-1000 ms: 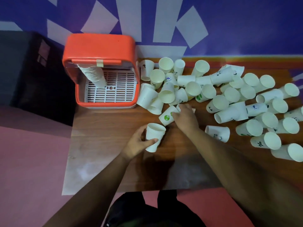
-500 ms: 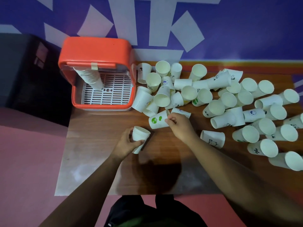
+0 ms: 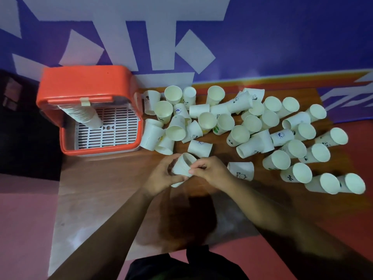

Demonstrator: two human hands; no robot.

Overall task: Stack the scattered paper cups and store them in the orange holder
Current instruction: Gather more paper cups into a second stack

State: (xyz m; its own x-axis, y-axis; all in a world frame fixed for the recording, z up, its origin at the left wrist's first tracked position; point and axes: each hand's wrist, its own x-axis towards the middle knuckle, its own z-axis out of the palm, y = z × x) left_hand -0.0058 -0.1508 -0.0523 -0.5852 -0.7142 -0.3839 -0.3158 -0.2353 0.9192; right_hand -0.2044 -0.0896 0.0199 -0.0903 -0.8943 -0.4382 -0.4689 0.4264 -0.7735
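Observation:
My left hand (image 3: 162, 175) and my right hand (image 3: 210, 170) meet at mid-table, both gripping a short stack of white paper cups (image 3: 182, 165) tilted with its mouth up and away from me. The left wraps its side and base, the right pinches its rim. Many more white paper cups (image 3: 252, 126) lie scattered on their sides across the wooden table, right and behind my hands. The orange holder (image 3: 88, 81) stands open at the table's back left corner, with a long leaning stack of cups (image 3: 82, 114) inside on its white grid floor.
The wooden table (image 3: 105, 188) ends at its left edge beside a pink floor. One lone cup (image 3: 241, 170) lies just right of my right hand. A purple and white wall runs behind the table. A dark object sits left of the holder.
My right hand picked up the green-dotted cup and brought it to the cup in my left hand; both hands now hold them together as one stack.

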